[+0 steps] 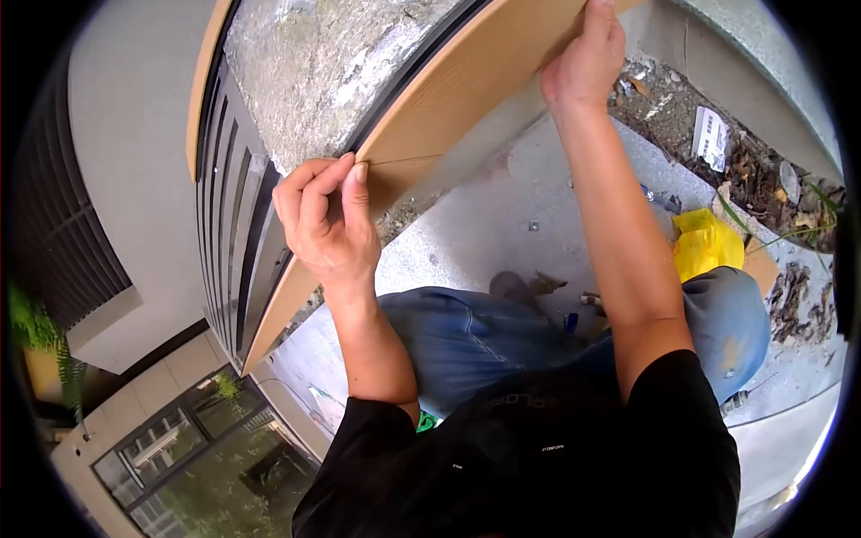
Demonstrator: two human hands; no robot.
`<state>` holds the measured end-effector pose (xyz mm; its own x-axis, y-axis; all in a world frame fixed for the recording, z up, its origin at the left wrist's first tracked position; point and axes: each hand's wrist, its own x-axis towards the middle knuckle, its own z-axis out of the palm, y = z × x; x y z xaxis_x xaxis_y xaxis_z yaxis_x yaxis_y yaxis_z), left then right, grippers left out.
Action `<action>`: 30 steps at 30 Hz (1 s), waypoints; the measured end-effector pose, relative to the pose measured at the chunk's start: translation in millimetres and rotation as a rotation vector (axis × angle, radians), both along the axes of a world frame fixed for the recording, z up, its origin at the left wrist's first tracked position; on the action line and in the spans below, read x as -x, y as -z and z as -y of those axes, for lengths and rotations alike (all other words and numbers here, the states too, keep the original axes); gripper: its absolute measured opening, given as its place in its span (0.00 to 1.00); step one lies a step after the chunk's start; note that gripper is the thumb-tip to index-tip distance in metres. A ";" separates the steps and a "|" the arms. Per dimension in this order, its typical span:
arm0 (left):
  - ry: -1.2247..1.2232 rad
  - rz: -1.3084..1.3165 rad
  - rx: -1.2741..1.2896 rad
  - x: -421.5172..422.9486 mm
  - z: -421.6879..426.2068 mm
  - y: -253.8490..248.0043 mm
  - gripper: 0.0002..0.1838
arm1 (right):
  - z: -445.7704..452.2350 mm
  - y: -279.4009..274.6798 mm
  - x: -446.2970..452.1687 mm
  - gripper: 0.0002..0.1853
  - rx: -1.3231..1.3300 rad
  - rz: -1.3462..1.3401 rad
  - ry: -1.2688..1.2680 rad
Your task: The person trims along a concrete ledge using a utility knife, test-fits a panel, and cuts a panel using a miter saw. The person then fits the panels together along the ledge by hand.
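The long, tan, wood-look panel (466,76) w/ a thin black strip (408,76) along its edge runs diagonally across the upper middle of the view, slanting from the top down toward the lower left, btwn the person and a rough grey, silvery-patched surface (327,67). The L hand (327,215) is at the panel's edge, right by the end of a thin dark line (404,161) that crosses its tan face — thumb and index tips nearly together at the edge, other fingers curled; can't tell if they pinch anything thin. The R hand (587,67) is farther up the same panel, its palm side against the lower edge; the fingertips are partly cut off by the top of the view, so can't tell how they close. Dark slats (238,206) stand left of the L hand, w/ tan trim either side. Below the panel is a pale grey floor (466,242) w/ a small square metal piece (534,226) on it. Beyond the R forearm: a crumpled yellow plastic bag (708,244) near the knee in blue jeans (731,323), plus a white printed label (711,138) — it lies on soil w/ dead leaves (753,175).
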<state>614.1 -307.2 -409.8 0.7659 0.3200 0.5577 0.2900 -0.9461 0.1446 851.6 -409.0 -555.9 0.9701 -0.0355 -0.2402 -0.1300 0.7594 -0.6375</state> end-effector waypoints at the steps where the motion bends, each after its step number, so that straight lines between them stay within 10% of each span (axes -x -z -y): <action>1: 0.007 0.017 0.013 0.6 0.5 2.9 0.06 | -1.7 -0.4 0.6 0.33 -0.021 0.005 0.021; 30: -0.013 0.069 0.006 8.4 -4.1 14.5 0.16 | -1.7 -15.0 6.4 0.33 -0.067 0.049 0.056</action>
